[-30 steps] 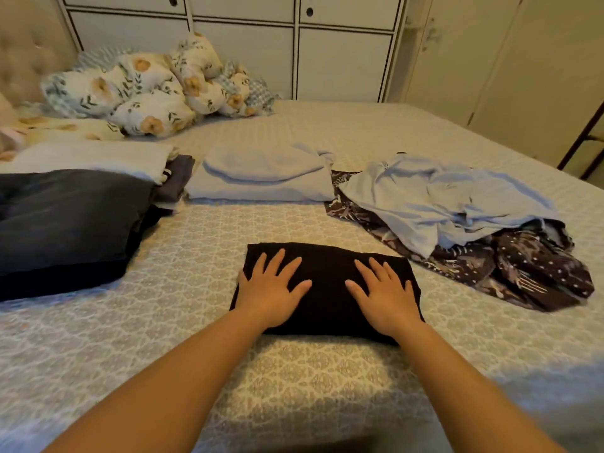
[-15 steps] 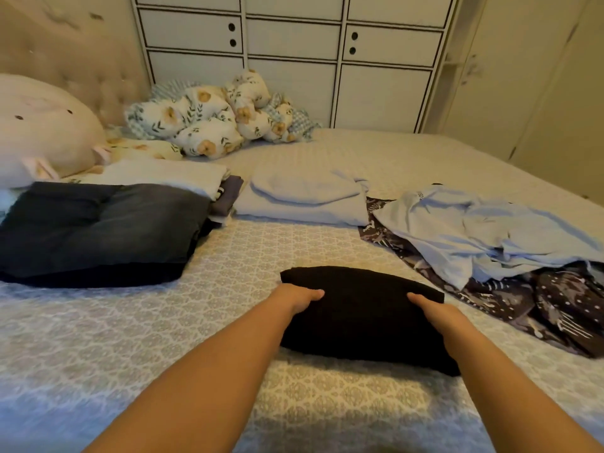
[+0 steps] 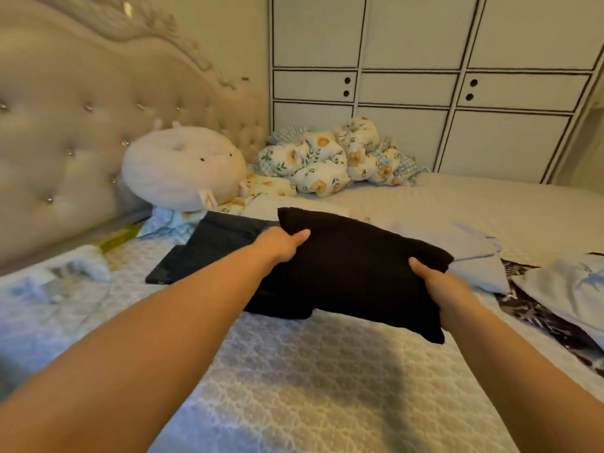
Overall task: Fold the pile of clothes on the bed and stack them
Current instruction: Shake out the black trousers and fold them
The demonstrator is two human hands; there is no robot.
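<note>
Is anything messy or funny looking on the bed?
Yes. At the right edge, a light blue garment lies crumpled on a dark patterned cloth, not yet folded. The folded black garment looks tidy, held off the bed by the left hand and right hand.

Home bedroom. Bed w/ patterned cover, tufted headboard, round plush pillow, floral bedding bundle, white wardrobe w/ panel doors behind. Folded + loose clothes on bed.
</note>
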